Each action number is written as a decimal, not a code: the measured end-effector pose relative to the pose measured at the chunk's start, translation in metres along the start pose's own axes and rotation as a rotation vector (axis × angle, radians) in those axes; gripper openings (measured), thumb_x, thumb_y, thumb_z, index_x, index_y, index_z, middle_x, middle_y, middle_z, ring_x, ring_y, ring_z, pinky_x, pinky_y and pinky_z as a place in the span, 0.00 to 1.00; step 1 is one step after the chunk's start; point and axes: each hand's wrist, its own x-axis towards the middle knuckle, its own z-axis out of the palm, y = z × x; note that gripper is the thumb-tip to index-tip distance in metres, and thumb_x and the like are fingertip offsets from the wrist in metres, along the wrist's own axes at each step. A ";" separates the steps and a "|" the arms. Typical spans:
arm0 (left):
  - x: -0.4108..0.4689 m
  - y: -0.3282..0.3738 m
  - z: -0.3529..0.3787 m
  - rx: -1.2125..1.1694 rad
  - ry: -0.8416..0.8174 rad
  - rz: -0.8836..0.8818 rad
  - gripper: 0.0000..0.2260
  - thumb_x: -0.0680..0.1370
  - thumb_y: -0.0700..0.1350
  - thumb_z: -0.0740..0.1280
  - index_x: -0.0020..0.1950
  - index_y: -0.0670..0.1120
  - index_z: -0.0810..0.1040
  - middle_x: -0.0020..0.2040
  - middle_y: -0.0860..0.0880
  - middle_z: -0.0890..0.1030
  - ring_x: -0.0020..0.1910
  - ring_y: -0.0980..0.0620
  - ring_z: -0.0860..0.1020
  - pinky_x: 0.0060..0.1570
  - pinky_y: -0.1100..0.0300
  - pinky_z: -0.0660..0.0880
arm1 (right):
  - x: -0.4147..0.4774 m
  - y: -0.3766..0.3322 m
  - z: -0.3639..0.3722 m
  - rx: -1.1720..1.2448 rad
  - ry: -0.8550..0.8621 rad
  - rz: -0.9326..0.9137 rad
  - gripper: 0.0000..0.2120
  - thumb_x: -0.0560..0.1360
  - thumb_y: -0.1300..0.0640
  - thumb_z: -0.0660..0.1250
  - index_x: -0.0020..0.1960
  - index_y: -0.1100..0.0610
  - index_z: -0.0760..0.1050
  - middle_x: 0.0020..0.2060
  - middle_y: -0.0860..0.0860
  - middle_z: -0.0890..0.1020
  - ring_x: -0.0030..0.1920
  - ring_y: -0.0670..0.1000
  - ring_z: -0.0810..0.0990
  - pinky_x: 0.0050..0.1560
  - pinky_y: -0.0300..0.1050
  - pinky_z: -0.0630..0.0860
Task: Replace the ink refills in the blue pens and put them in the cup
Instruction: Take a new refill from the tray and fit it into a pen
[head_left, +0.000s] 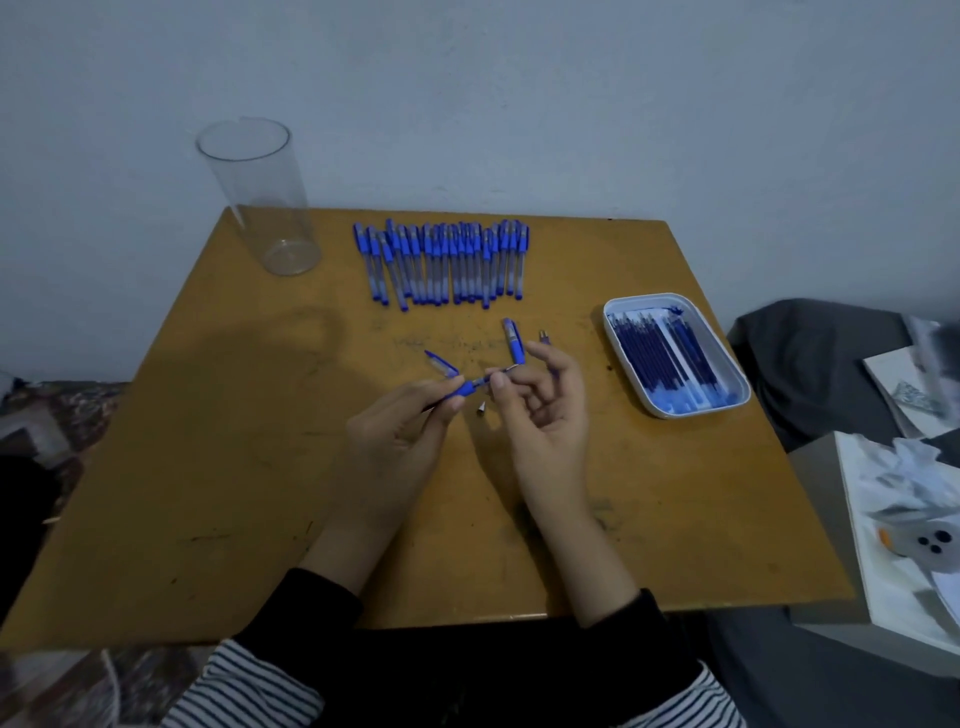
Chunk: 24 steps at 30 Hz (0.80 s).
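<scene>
My left hand (402, 434) grips a blue pen barrel (470, 387) at the middle of the wooden table (208, 467). My right hand (543, 410) pinches the thin refill (501, 370) that sticks out of the barrel's end. A small metal tip (481, 408) lies on the table just below the barrel. A blue pen cap (513, 340) and another cap (441, 364) lie just beyond my hands. Several blue pens (444, 262) lie in a row at the back. A tall clear cup (260, 195) stands at the back left with nothing in it.
A white tray (727, 364) holding several blue refills sits at the right side of the table. A small part (544, 336) lies left of the tray. Grey fabric (810, 358) and a box of crumpled paper (904, 519) lie off the table's right edge.
</scene>
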 end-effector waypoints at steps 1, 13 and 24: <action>0.000 -0.001 -0.002 0.008 -0.010 -0.004 0.08 0.76 0.38 0.74 0.55 0.41 0.85 0.51 0.53 0.84 0.51 0.63 0.82 0.53 0.70 0.74 | 0.000 0.000 0.000 0.001 -0.013 0.017 0.13 0.77 0.66 0.69 0.60 0.58 0.73 0.46 0.62 0.82 0.48 0.54 0.82 0.50 0.46 0.79; -0.005 -0.010 -0.020 0.001 -0.051 -0.045 0.09 0.76 0.40 0.74 0.55 0.42 0.85 0.51 0.54 0.84 0.49 0.62 0.82 0.52 0.70 0.74 | -0.004 0.003 -0.005 -0.002 -0.160 0.186 0.09 0.76 0.67 0.69 0.56 0.65 0.79 0.43 0.48 0.84 0.42 0.41 0.81 0.47 0.36 0.78; -0.003 -0.023 -0.047 0.083 -0.043 -0.086 0.09 0.76 0.37 0.74 0.56 0.41 0.85 0.50 0.54 0.84 0.49 0.61 0.82 0.51 0.69 0.76 | 0.001 0.005 -0.009 -0.279 -0.082 0.235 0.11 0.76 0.67 0.69 0.55 0.56 0.80 0.48 0.49 0.83 0.49 0.46 0.82 0.52 0.39 0.79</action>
